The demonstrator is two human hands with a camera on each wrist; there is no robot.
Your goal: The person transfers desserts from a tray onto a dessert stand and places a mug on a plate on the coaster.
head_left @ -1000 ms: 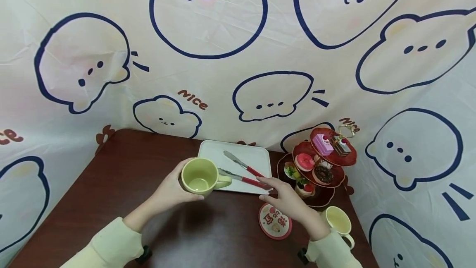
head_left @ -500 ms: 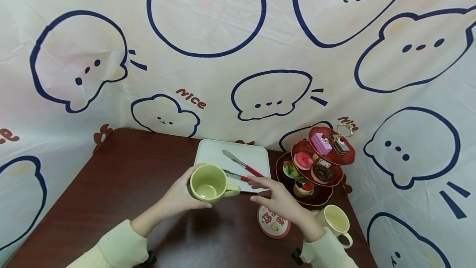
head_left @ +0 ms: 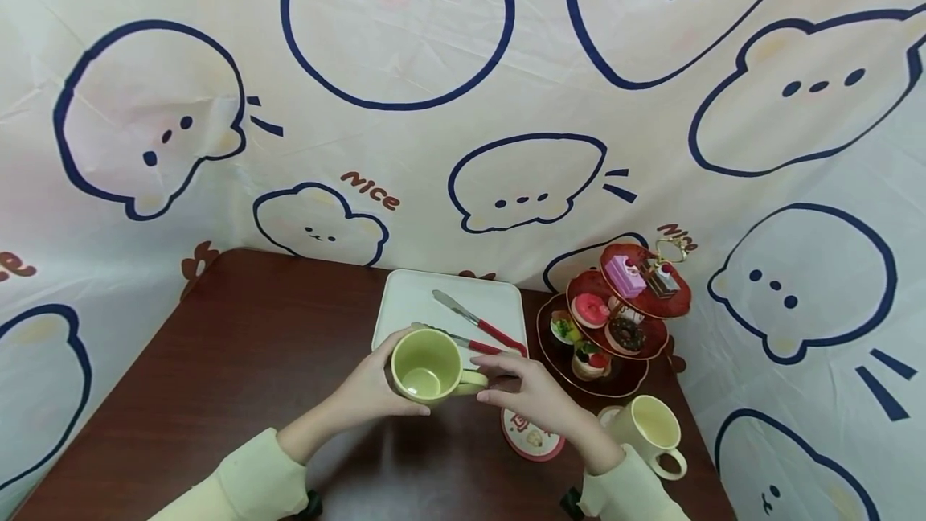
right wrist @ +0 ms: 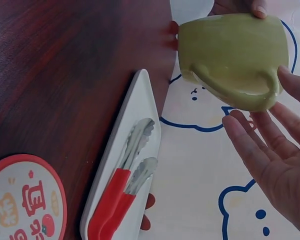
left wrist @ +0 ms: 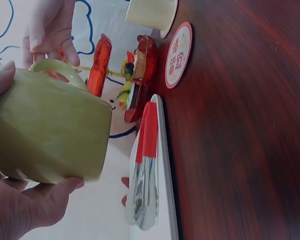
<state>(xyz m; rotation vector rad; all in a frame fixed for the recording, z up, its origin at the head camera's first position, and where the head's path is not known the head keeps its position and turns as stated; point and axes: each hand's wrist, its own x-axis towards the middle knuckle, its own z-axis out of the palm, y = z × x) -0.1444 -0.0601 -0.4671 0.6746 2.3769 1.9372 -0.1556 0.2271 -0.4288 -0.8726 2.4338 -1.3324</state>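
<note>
A green mug [head_left: 428, 364] is held in the air by my left hand [head_left: 365, 392], its thumb and fingers around the body. Its handle [right wrist: 230, 92] points toward my right hand [head_left: 531, 392]. That hand's fingers are extended around the handle, with the thumb at its upper end in the right wrist view; whether they touch it is hard to tell. Behind the mug, red-handled tongs [head_left: 499, 334] lie on a white tray [head_left: 405, 288]. A round coaster [head_left: 535, 442] with a red rim and red characters lies on the table, partly hidden by my right hand.
On the right is a red three-tier stand [head_left: 673, 308] with toy cakes and doughnuts. A pale yellow mug [head_left: 654, 432] stands beside my right forearm. The dark wooden table [head_left: 239, 344] meets a cartoon-printed curtain [head_left: 419, 159] at the back and sides.
My left hand has carried the green mug rightward and slightly toward me. My right hand has shifted left from above the tongs to the mug's handle.
</note>
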